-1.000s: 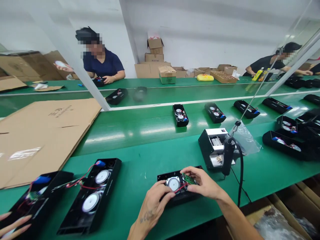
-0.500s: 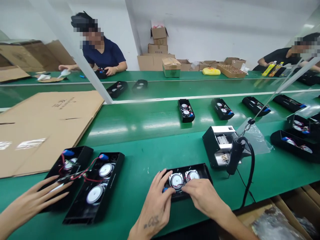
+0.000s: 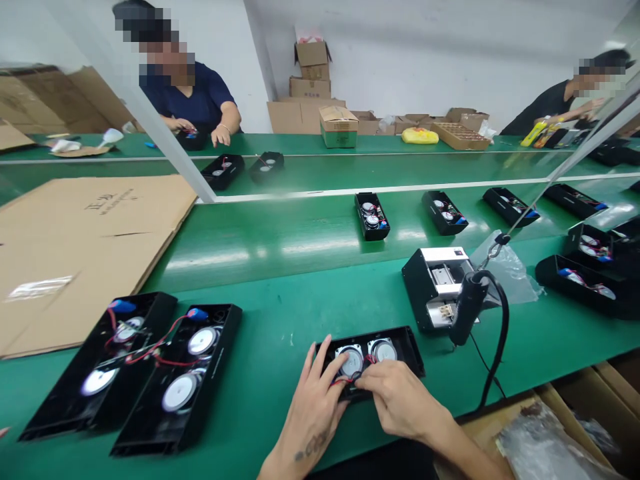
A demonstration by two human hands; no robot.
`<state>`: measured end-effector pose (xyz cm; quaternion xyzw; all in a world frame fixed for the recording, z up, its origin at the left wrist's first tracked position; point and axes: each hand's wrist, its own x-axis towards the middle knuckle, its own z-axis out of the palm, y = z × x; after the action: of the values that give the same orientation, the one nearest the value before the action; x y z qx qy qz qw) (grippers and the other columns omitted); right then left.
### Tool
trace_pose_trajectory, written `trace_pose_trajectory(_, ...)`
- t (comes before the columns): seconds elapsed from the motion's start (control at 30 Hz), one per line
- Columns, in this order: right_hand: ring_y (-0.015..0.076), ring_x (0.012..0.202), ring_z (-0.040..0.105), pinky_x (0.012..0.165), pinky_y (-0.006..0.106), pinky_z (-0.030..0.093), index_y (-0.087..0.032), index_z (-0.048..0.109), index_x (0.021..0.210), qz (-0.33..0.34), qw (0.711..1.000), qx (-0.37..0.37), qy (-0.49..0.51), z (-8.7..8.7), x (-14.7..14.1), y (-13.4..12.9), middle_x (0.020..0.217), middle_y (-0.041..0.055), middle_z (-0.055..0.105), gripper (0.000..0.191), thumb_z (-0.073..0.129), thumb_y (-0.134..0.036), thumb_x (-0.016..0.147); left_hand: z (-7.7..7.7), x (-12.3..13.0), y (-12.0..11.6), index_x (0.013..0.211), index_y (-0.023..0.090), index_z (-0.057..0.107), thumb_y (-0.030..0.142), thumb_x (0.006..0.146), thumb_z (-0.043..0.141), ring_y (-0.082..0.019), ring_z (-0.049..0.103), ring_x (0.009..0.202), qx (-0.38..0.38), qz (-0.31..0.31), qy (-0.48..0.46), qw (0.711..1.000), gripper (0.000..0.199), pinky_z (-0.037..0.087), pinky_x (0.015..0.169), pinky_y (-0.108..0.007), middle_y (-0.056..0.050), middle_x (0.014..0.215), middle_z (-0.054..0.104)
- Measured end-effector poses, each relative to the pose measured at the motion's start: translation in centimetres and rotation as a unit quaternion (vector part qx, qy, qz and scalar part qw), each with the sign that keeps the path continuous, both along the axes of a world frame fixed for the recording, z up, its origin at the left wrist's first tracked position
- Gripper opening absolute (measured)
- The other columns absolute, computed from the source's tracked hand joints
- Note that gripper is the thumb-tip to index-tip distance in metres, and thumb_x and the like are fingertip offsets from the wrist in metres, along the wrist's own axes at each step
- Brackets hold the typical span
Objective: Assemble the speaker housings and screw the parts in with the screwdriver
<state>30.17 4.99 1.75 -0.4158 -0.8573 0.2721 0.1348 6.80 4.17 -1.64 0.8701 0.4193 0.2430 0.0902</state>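
A black speaker housing (image 3: 411, 353) lies in front of me with two round silver speakers, the left speaker (image 3: 351, 361) and the right speaker (image 3: 383, 351), set inside. My left hand (image 3: 313, 403) grips the housing's left end, with a fingertip on the left speaker and the thumb close to the wires. My right hand (image 3: 403, 397) is closed in a pinch on thin red and black wires (image 3: 345, 381) just below the speakers. Its fingertips partly hide the wires' ends.
Left of me lie two more wired housings, the nearer housing (image 3: 203, 380) and the farther housing (image 3: 107, 373). A black-and-silver machine (image 3: 434, 290) and a hanging black screwdriver (image 3: 469, 308) stand right. Several housings line the belt (image 3: 280, 240). Two co-workers sit opposite.
Another person's hand has withdrawn from the housings at the left. My left fingers have shifted onto the left speaker, while my right hand keeps its pinch. The opposite co-worker's hands have moved.
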Motion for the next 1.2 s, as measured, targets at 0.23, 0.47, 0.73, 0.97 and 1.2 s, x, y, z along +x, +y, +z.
trace_pose_trajectory(0.23,0.024,0.089,0.075,0.089,0.037,0.057,-0.019,0.078,0.108,-0.044,0.993,0.032,0.102,-0.8,0.0,-0.6,0.101,0.0089,0.082,0.035,0.053,-0.008,0.085,0.1,0.4,0.6,0.098,0.022,0.076,0.018,0.086,0.083,-0.043,0.032,0.163,0.012,-0.018,-0.001,1.0,0.015,0.021,0.136,-0.071,-0.004,0.149,0.07)
trace_pose_trajectory(0.47,0.0294,0.098,0.07,0.1,0.048,0.049,-0.017,0.071,0.117,-0.051,0.998,0.033,-0.017,-0.5,-1.4,-2.1,0.109,0.0138,0.079,0.036,0.056,-0.009,0.085,0.3,0.5,1.7,0.086,0.023,0.077,0.022,0.078,0.092,-0.045,0.029,0.164,-0.017,-0.047,0.021,0.999,0.017,0.002,0.138,-0.072,0.001,0.148,0.071)
trace_pose_trajectory(0.73,0.0276,0.096,0.073,0.105,0.045,0.048,-0.018,0.074,0.106,-0.057,0.998,-0.018,-0.034,-0.1,-1.7,-0.2,0.098,0.0105,0.079,0.034,0.059,-0.002,0.08,0.0,0.3,3.3,0.088,0.026,0.081,0.025,0.077,0.093,-0.047,0.039,0.159,-0.044,-0.075,0.021,0.996,0.016,0.009,0.131,-0.081,-0.005,0.138,0.076)
trace_pose_trajectory(0.97,0.031,0.096,0.074,0.088,0.04,0.048,-0.015,0.073,0.116,-0.008,0.991,-0.039,-0.13,3.9,-1.4,4.0,0.103,0.0148,0.08,0.032,0.064,-0.008,0.086,3.5,0.7,8.2,0.081,0.027,0.083,0.026,0.069,0.096,-0.048,0.045,0.154,-0.256,-0.096,0.029,0.961,0.018,0.024,0.13,-0.071,0.001,0.134,0.078)
trace_pose_trajectory(1.2,0.0277,0.082,0.075,0.066,0.031,0.041,-0.021,0.075,0.123,0.004,0.987,-0.095,-0.133,6.1,-1.3,9.1,0.092,0.0066,0.082,0.045,0.077,-0.017,0.078,5.1,0.8,13.5,0.052,0.021,0.063,0.047,0.065,0.094,-0.019,0.073,0.088,-0.354,-0.098,0.028,0.93,0.042,0.05,0.068,-0.028,0.003,0.115,0.079)
